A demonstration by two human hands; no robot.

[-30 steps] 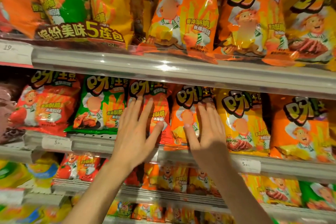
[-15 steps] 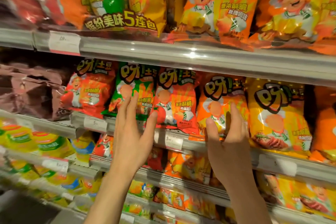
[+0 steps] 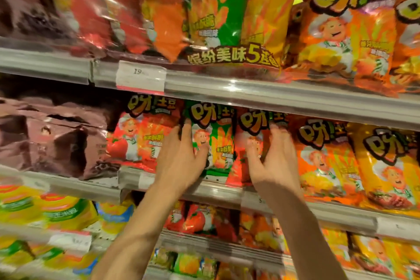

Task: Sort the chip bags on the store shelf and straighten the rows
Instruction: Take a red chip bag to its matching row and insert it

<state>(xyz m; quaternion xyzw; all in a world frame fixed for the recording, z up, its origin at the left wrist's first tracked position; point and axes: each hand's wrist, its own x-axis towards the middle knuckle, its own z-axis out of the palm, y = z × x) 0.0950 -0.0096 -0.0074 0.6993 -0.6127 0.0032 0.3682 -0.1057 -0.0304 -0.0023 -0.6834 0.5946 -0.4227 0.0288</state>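
Item: green chip bag, upright, long axis vertical, being flanked on the middle shelf. Left hand is gripping its left edge; right hand is gripping the neighbouring red bag.

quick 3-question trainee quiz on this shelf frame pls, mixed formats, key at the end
1. True or false: the left hand lies at the left edge of the green bag.
2. Which bag stands directly left of the green bag? A) red tomato bag B) brown bag C) yellow bag
3. Fill in: the right hand is on the ____ bag right of the green one.

Key: 1 true; 2 A; 3 red.
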